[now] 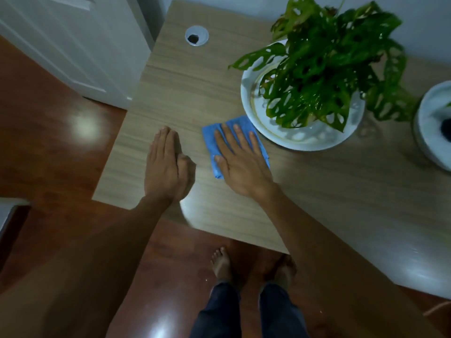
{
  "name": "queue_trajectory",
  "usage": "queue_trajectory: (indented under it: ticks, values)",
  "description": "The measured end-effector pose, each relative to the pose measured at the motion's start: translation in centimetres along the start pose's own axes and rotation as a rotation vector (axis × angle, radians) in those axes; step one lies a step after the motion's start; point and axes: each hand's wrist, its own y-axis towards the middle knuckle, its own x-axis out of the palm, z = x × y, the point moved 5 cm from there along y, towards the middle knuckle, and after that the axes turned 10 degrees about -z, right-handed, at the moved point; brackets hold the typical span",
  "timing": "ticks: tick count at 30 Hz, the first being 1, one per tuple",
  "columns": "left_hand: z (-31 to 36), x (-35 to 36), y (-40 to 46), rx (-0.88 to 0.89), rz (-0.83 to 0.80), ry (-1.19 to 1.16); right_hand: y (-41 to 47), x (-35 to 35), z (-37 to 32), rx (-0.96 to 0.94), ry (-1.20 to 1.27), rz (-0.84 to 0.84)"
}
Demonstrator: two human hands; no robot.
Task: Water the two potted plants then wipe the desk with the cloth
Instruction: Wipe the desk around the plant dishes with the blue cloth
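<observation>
The bare left hand (pixel 168 167) lies flat at frame centre, fingers together; the bare right hand (pixel 240 162) beside it lies palm-down, fingers spread.

1. Our left hand (pixel 168 167) and right hand (pixel 240 162) are bare, with no rings or watch.
2. Our forearms (pixel 117 240) carry no sleeves.
3. At six o'clock, dark trousers (pixel 246 313) reach our bare feet (pixel 220 263).

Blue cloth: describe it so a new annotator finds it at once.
Start at the wooden desk and find the big leafy plant in its white saucer. Just in front of the saucer, the blue cloth lies flat under the right hand. It is the only blue item; the left hand rests on bare wood.
</observation>
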Motion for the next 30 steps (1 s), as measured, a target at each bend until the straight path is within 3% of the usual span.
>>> queue_trajectory:
  ticks: [4, 7, 9, 12, 14, 16, 18, 20, 23, 25, 27, 30]
  values:
    - [-1.1, -0.7, -2.1, -0.111, 0.039, 0.062, 6.2, -3.0, -0.9, 0.239, 0.114, 0.026]
    - [-3.4, -0.8, -3.2, -0.212, 0.065, 0.084, 10.9, -3.8, -2.9, 0.263, 0.144, 0.001]
    - [-5.1, -0.9, -3.6, -0.274, 0.093, 0.073, 11.1, -3.0, -5.9, 0.123, 0.089, -0.026]
    - [-6.3, -0.8, -4.1, -0.3, 0.102, 0.069, 5.7, -0.6, -9.9, -0.236, -0.074, -0.026]
    - [-6.4, -0.7, -4.3, -0.277, 0.124, 0.067, 0.4, 1.0, -9.3, -0.444, -0.132, -0.027]
    - [-6.6, -0.7, -4.2, -0.27, 0.15, 0.056, -3.9, 2.0, -6.4, -0.524, -0.128, -0.007]
    - [-6.9, -0.6, -4.1, -0.27, 0.15, 0.051, -4.7, 1.5, -3.0, -0.454, -0.141, 0.027]
    - [-6.8, -0.5, -4.1, -0.268, 0.142, 0.065, -2.2, 0.3, -1.4, -0.247, -0.125, 0.02]
    - [-6.6, -0.4, -4.0, -0.274, 0.129, 0.069, 2.9, -1.3, -3.6, 0.082, 0.01, 0.023]
    - [-6.2, -0.7, -4.1, -0.28, 0.148, 0.039, 4.4, -1.1, -6.3, 0.129, 0.059, 0.017]
    - [-6.0, -1.3, -4.2, -0.29, 0.194, -0.026, 3.1, -0.2, -9.2, -0.017, 0.003, -0.002]
    - [-5.5, -1.9, -4.3, -0.271, 0.224, -0.077, -3.1, 1.9, -10.2, -0.404, -0.139, -0.033]
